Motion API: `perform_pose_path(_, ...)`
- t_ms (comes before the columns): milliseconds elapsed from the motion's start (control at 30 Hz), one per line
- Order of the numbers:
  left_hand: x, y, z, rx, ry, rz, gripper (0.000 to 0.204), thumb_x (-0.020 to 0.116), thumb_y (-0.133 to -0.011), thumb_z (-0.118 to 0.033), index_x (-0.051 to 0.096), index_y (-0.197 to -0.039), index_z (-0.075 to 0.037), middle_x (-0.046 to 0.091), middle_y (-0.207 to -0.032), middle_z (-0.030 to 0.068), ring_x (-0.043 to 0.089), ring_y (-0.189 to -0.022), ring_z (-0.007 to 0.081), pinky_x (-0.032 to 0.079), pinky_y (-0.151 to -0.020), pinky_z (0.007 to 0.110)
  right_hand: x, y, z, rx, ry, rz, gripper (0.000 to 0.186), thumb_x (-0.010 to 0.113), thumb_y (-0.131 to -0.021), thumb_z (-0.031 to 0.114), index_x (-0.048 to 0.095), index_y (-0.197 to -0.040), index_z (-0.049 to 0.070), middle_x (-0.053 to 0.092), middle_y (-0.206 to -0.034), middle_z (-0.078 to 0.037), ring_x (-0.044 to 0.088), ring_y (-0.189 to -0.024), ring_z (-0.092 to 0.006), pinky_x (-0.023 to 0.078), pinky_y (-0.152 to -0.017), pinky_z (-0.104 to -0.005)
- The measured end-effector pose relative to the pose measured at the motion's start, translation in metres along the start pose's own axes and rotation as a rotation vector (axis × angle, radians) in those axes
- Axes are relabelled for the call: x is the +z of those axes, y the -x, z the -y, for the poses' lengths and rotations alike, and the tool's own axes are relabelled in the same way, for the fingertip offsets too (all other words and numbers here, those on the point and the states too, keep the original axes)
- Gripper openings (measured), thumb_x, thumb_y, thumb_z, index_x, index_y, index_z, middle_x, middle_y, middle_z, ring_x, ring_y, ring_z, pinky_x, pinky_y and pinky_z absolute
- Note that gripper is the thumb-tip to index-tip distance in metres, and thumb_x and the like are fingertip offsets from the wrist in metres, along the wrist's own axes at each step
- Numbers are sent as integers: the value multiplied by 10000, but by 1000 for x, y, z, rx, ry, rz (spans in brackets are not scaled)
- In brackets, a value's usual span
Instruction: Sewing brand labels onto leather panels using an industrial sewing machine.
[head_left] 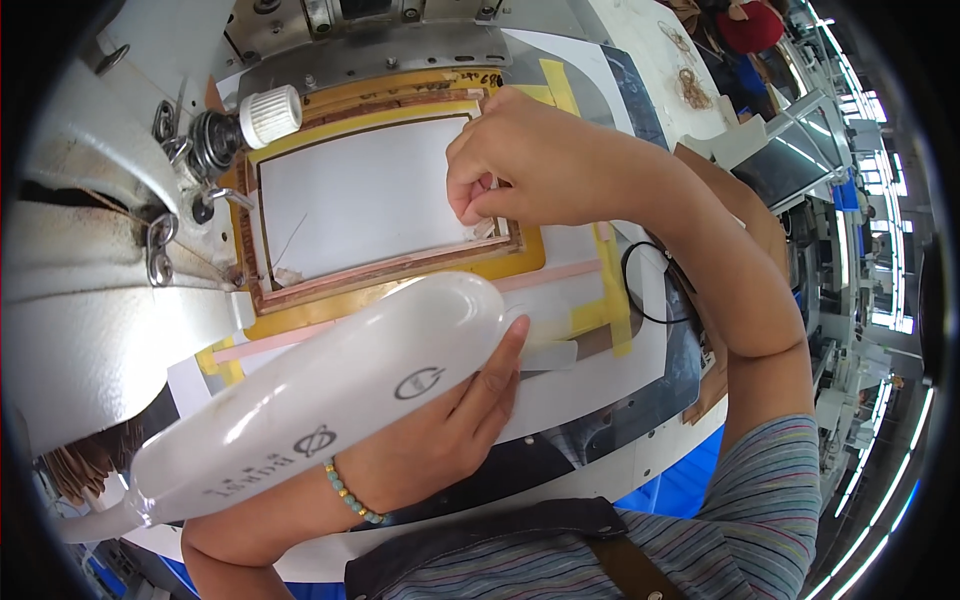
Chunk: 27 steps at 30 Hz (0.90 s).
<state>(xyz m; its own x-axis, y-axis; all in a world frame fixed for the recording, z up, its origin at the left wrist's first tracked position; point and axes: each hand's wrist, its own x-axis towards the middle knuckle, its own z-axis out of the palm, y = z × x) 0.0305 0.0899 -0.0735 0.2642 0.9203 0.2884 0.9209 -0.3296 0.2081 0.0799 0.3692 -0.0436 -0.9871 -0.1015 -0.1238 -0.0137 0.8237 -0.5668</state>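
My right hand (535, 160) is closed in a pinch over the right side of a white panel (360, 195) inside a brown-bordered frame (390, 272) on a yellow plate (535, 250); what its fingertips hold is hidden. Small pale scraps (287, 275) sit at the frame's lower corners, with a loose thread on the panel. My left hand (455, 425), with a beaded bracelet, is lower down, partly behind a long white lamp head (330, 390); its visible fingers lie extended near the lamp's tip, the index uppermost.
A white sewing machine (120, 300) with a ribbed knob (268, 115) stands at left. Taped pale sheets surround the plate, over a dark board (680, 370). A black cord loop (630, 290) lies right. Thread tangles (695, 90), a red object (750, 25) and blue bins are farther out.
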Motion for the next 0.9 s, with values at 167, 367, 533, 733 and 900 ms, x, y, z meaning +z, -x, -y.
perform_pose_path(167,-3,0,0,19,2,19,292,759,-905,-208,728,-1119,-12,600,-1553,192,534,-1469,444,526,-1142,516,-11,-12,12,60,125,113,274,897,-732,203,697,-716,17,666,-656,-86,642,-623,-264,527,-749,-348)
perform_pose_path(367,5,2,2,-40,116,-13,383,780,-863,-214,708,-1154,24,559,-1580,229,516,-1479,456,529,-1131,534,-24,-24,7,119,197,211,369,936,-707,271,688,-717,-2,638,-625,-105,621,-585,-259,506,-653,-379)
perform_pose_path(533,2,0,3,-18,101,7,435,785,-854,-228,697,-1188,36,537,-1597,234,492,-1496,458,524,-1135,530,-21,-15,-11,68,40,160,252,864,-826,241,735,-774,31,677,-722,-68,653,-778,-247,491,-854,-393)
perform_pose_path(733,1,5,1,-24,80,42,429,775,-870,-242,699,-1193,31,535,-1603,217,476,-1510,451,519,-1146,519,-1,13,-1,-219,150,-56,94,716,-899,125,786,-842,102,739,-889,-19,664,-992,-216,465,-961,-396)
perform_pose_path(900,4,5,2,0,60,51,399,767,-888,-241,702,-1183,20,538,-1601,208,476,-1511,444,518,-1152,513,5,22,4,-180,168,-88,115,692,-921,123,790,-862,106,726,-889,-25,655,-984,-228,442,-1000,-418)
